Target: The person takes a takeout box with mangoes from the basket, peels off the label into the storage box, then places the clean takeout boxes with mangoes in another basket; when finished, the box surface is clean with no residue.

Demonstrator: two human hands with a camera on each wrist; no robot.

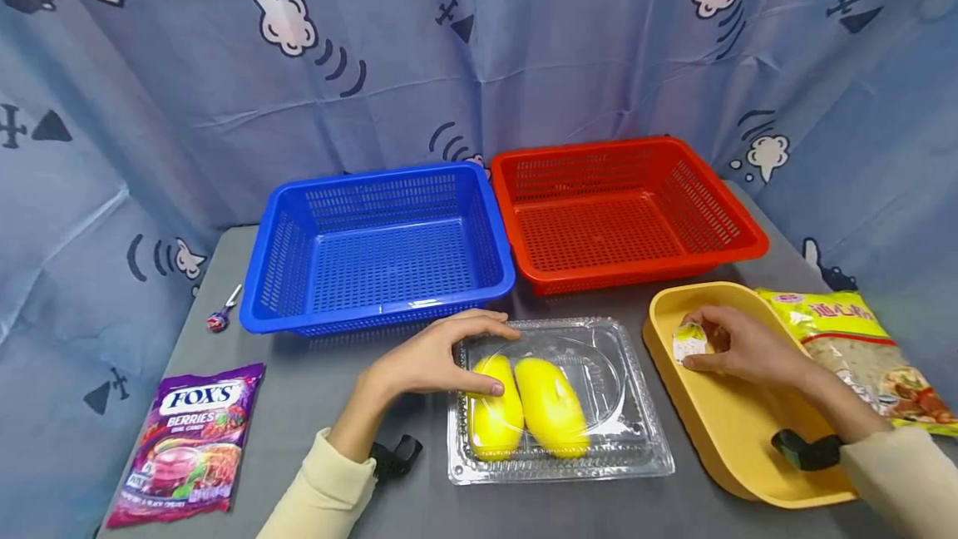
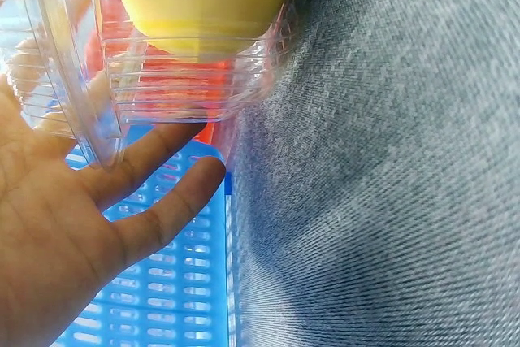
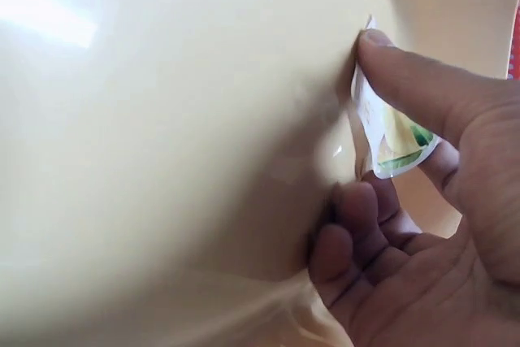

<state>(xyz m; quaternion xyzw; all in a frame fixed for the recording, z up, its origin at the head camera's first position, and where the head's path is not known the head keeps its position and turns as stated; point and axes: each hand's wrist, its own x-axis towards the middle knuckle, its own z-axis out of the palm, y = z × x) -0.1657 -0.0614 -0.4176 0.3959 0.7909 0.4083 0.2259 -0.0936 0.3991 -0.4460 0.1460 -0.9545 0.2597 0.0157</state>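
Note:
My left hand (image 1: 441, 352) is at the left side of a clear plastic clamshell box (image 1: 636, 406), its thumb and fingers extended over the lid's edge. Through the lid, two yellow mangoes (image 1: 554, 406) show side by side. In the left wrist view the fingers (image 2: 162, 225) look spread and fairly straight beside the box wall. Inside the yellow tray (image 1: 737, 414), my right hand (image 1: 752, 348) pinches a small jelly cup (image 1: 689, 343) with a printed lid, near the tray's far left wall. The right wrist view shows the thumb against the cup (image 3: 398, 140), fingers curled beneath.
A blue basket (image 1: 389, 306) and a red basket (image 1: 644, 273) stand at the back. To the left lie a lollipop (image 1: 219, 320) and a purple FOX'S candy bag (image 1: 190, 447). A yellow-green food packet (image 1: 853, 339) lies right of the tray. Patterned curtains surround the table.

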